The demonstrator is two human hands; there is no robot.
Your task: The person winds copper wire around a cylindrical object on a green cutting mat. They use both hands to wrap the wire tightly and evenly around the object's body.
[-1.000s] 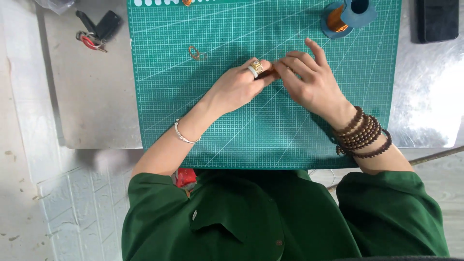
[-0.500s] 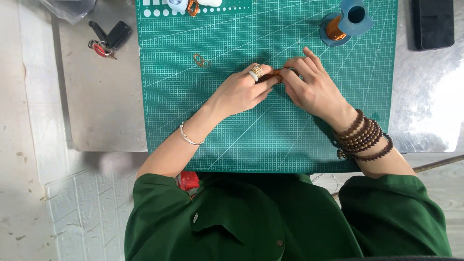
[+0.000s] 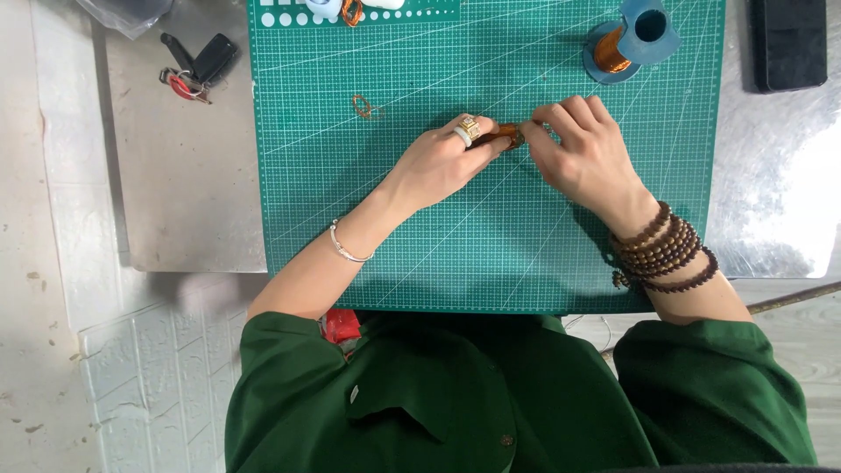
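Observation:
My left hand (image 3: 442, 158), with rings on its fingers, and my right hand (image 3: 583, 153) meet over the green cutting mat (image 3: 438, 254). Between their fingertips they pinch a small brown, copper-coloured piece (image 3: 508, 134); its shape is mostly hidden by the fingers. A thin silver bangle circles my left wrist, and several loops of dark wooden beads (image 3: 661, 250) wrap my right wrist. A small loop of copper wire (image 3: 363, 107) lies loose on the mat, left of the hands.
A blue spool of copper wire (image 3: 626, 39) stands at the mat's far right. A key fob with keys (image 3: 194, 66) lies on the metal table (image 3: 184, 193) to the left. A black flat device (image 3: 788, 44) sits far right. Small items (image 3: 350, 10) line the mat's top edge.
Both hands stay together on the small brown piece; my right fingers have curled in more tightly. The view has shifted slightly.

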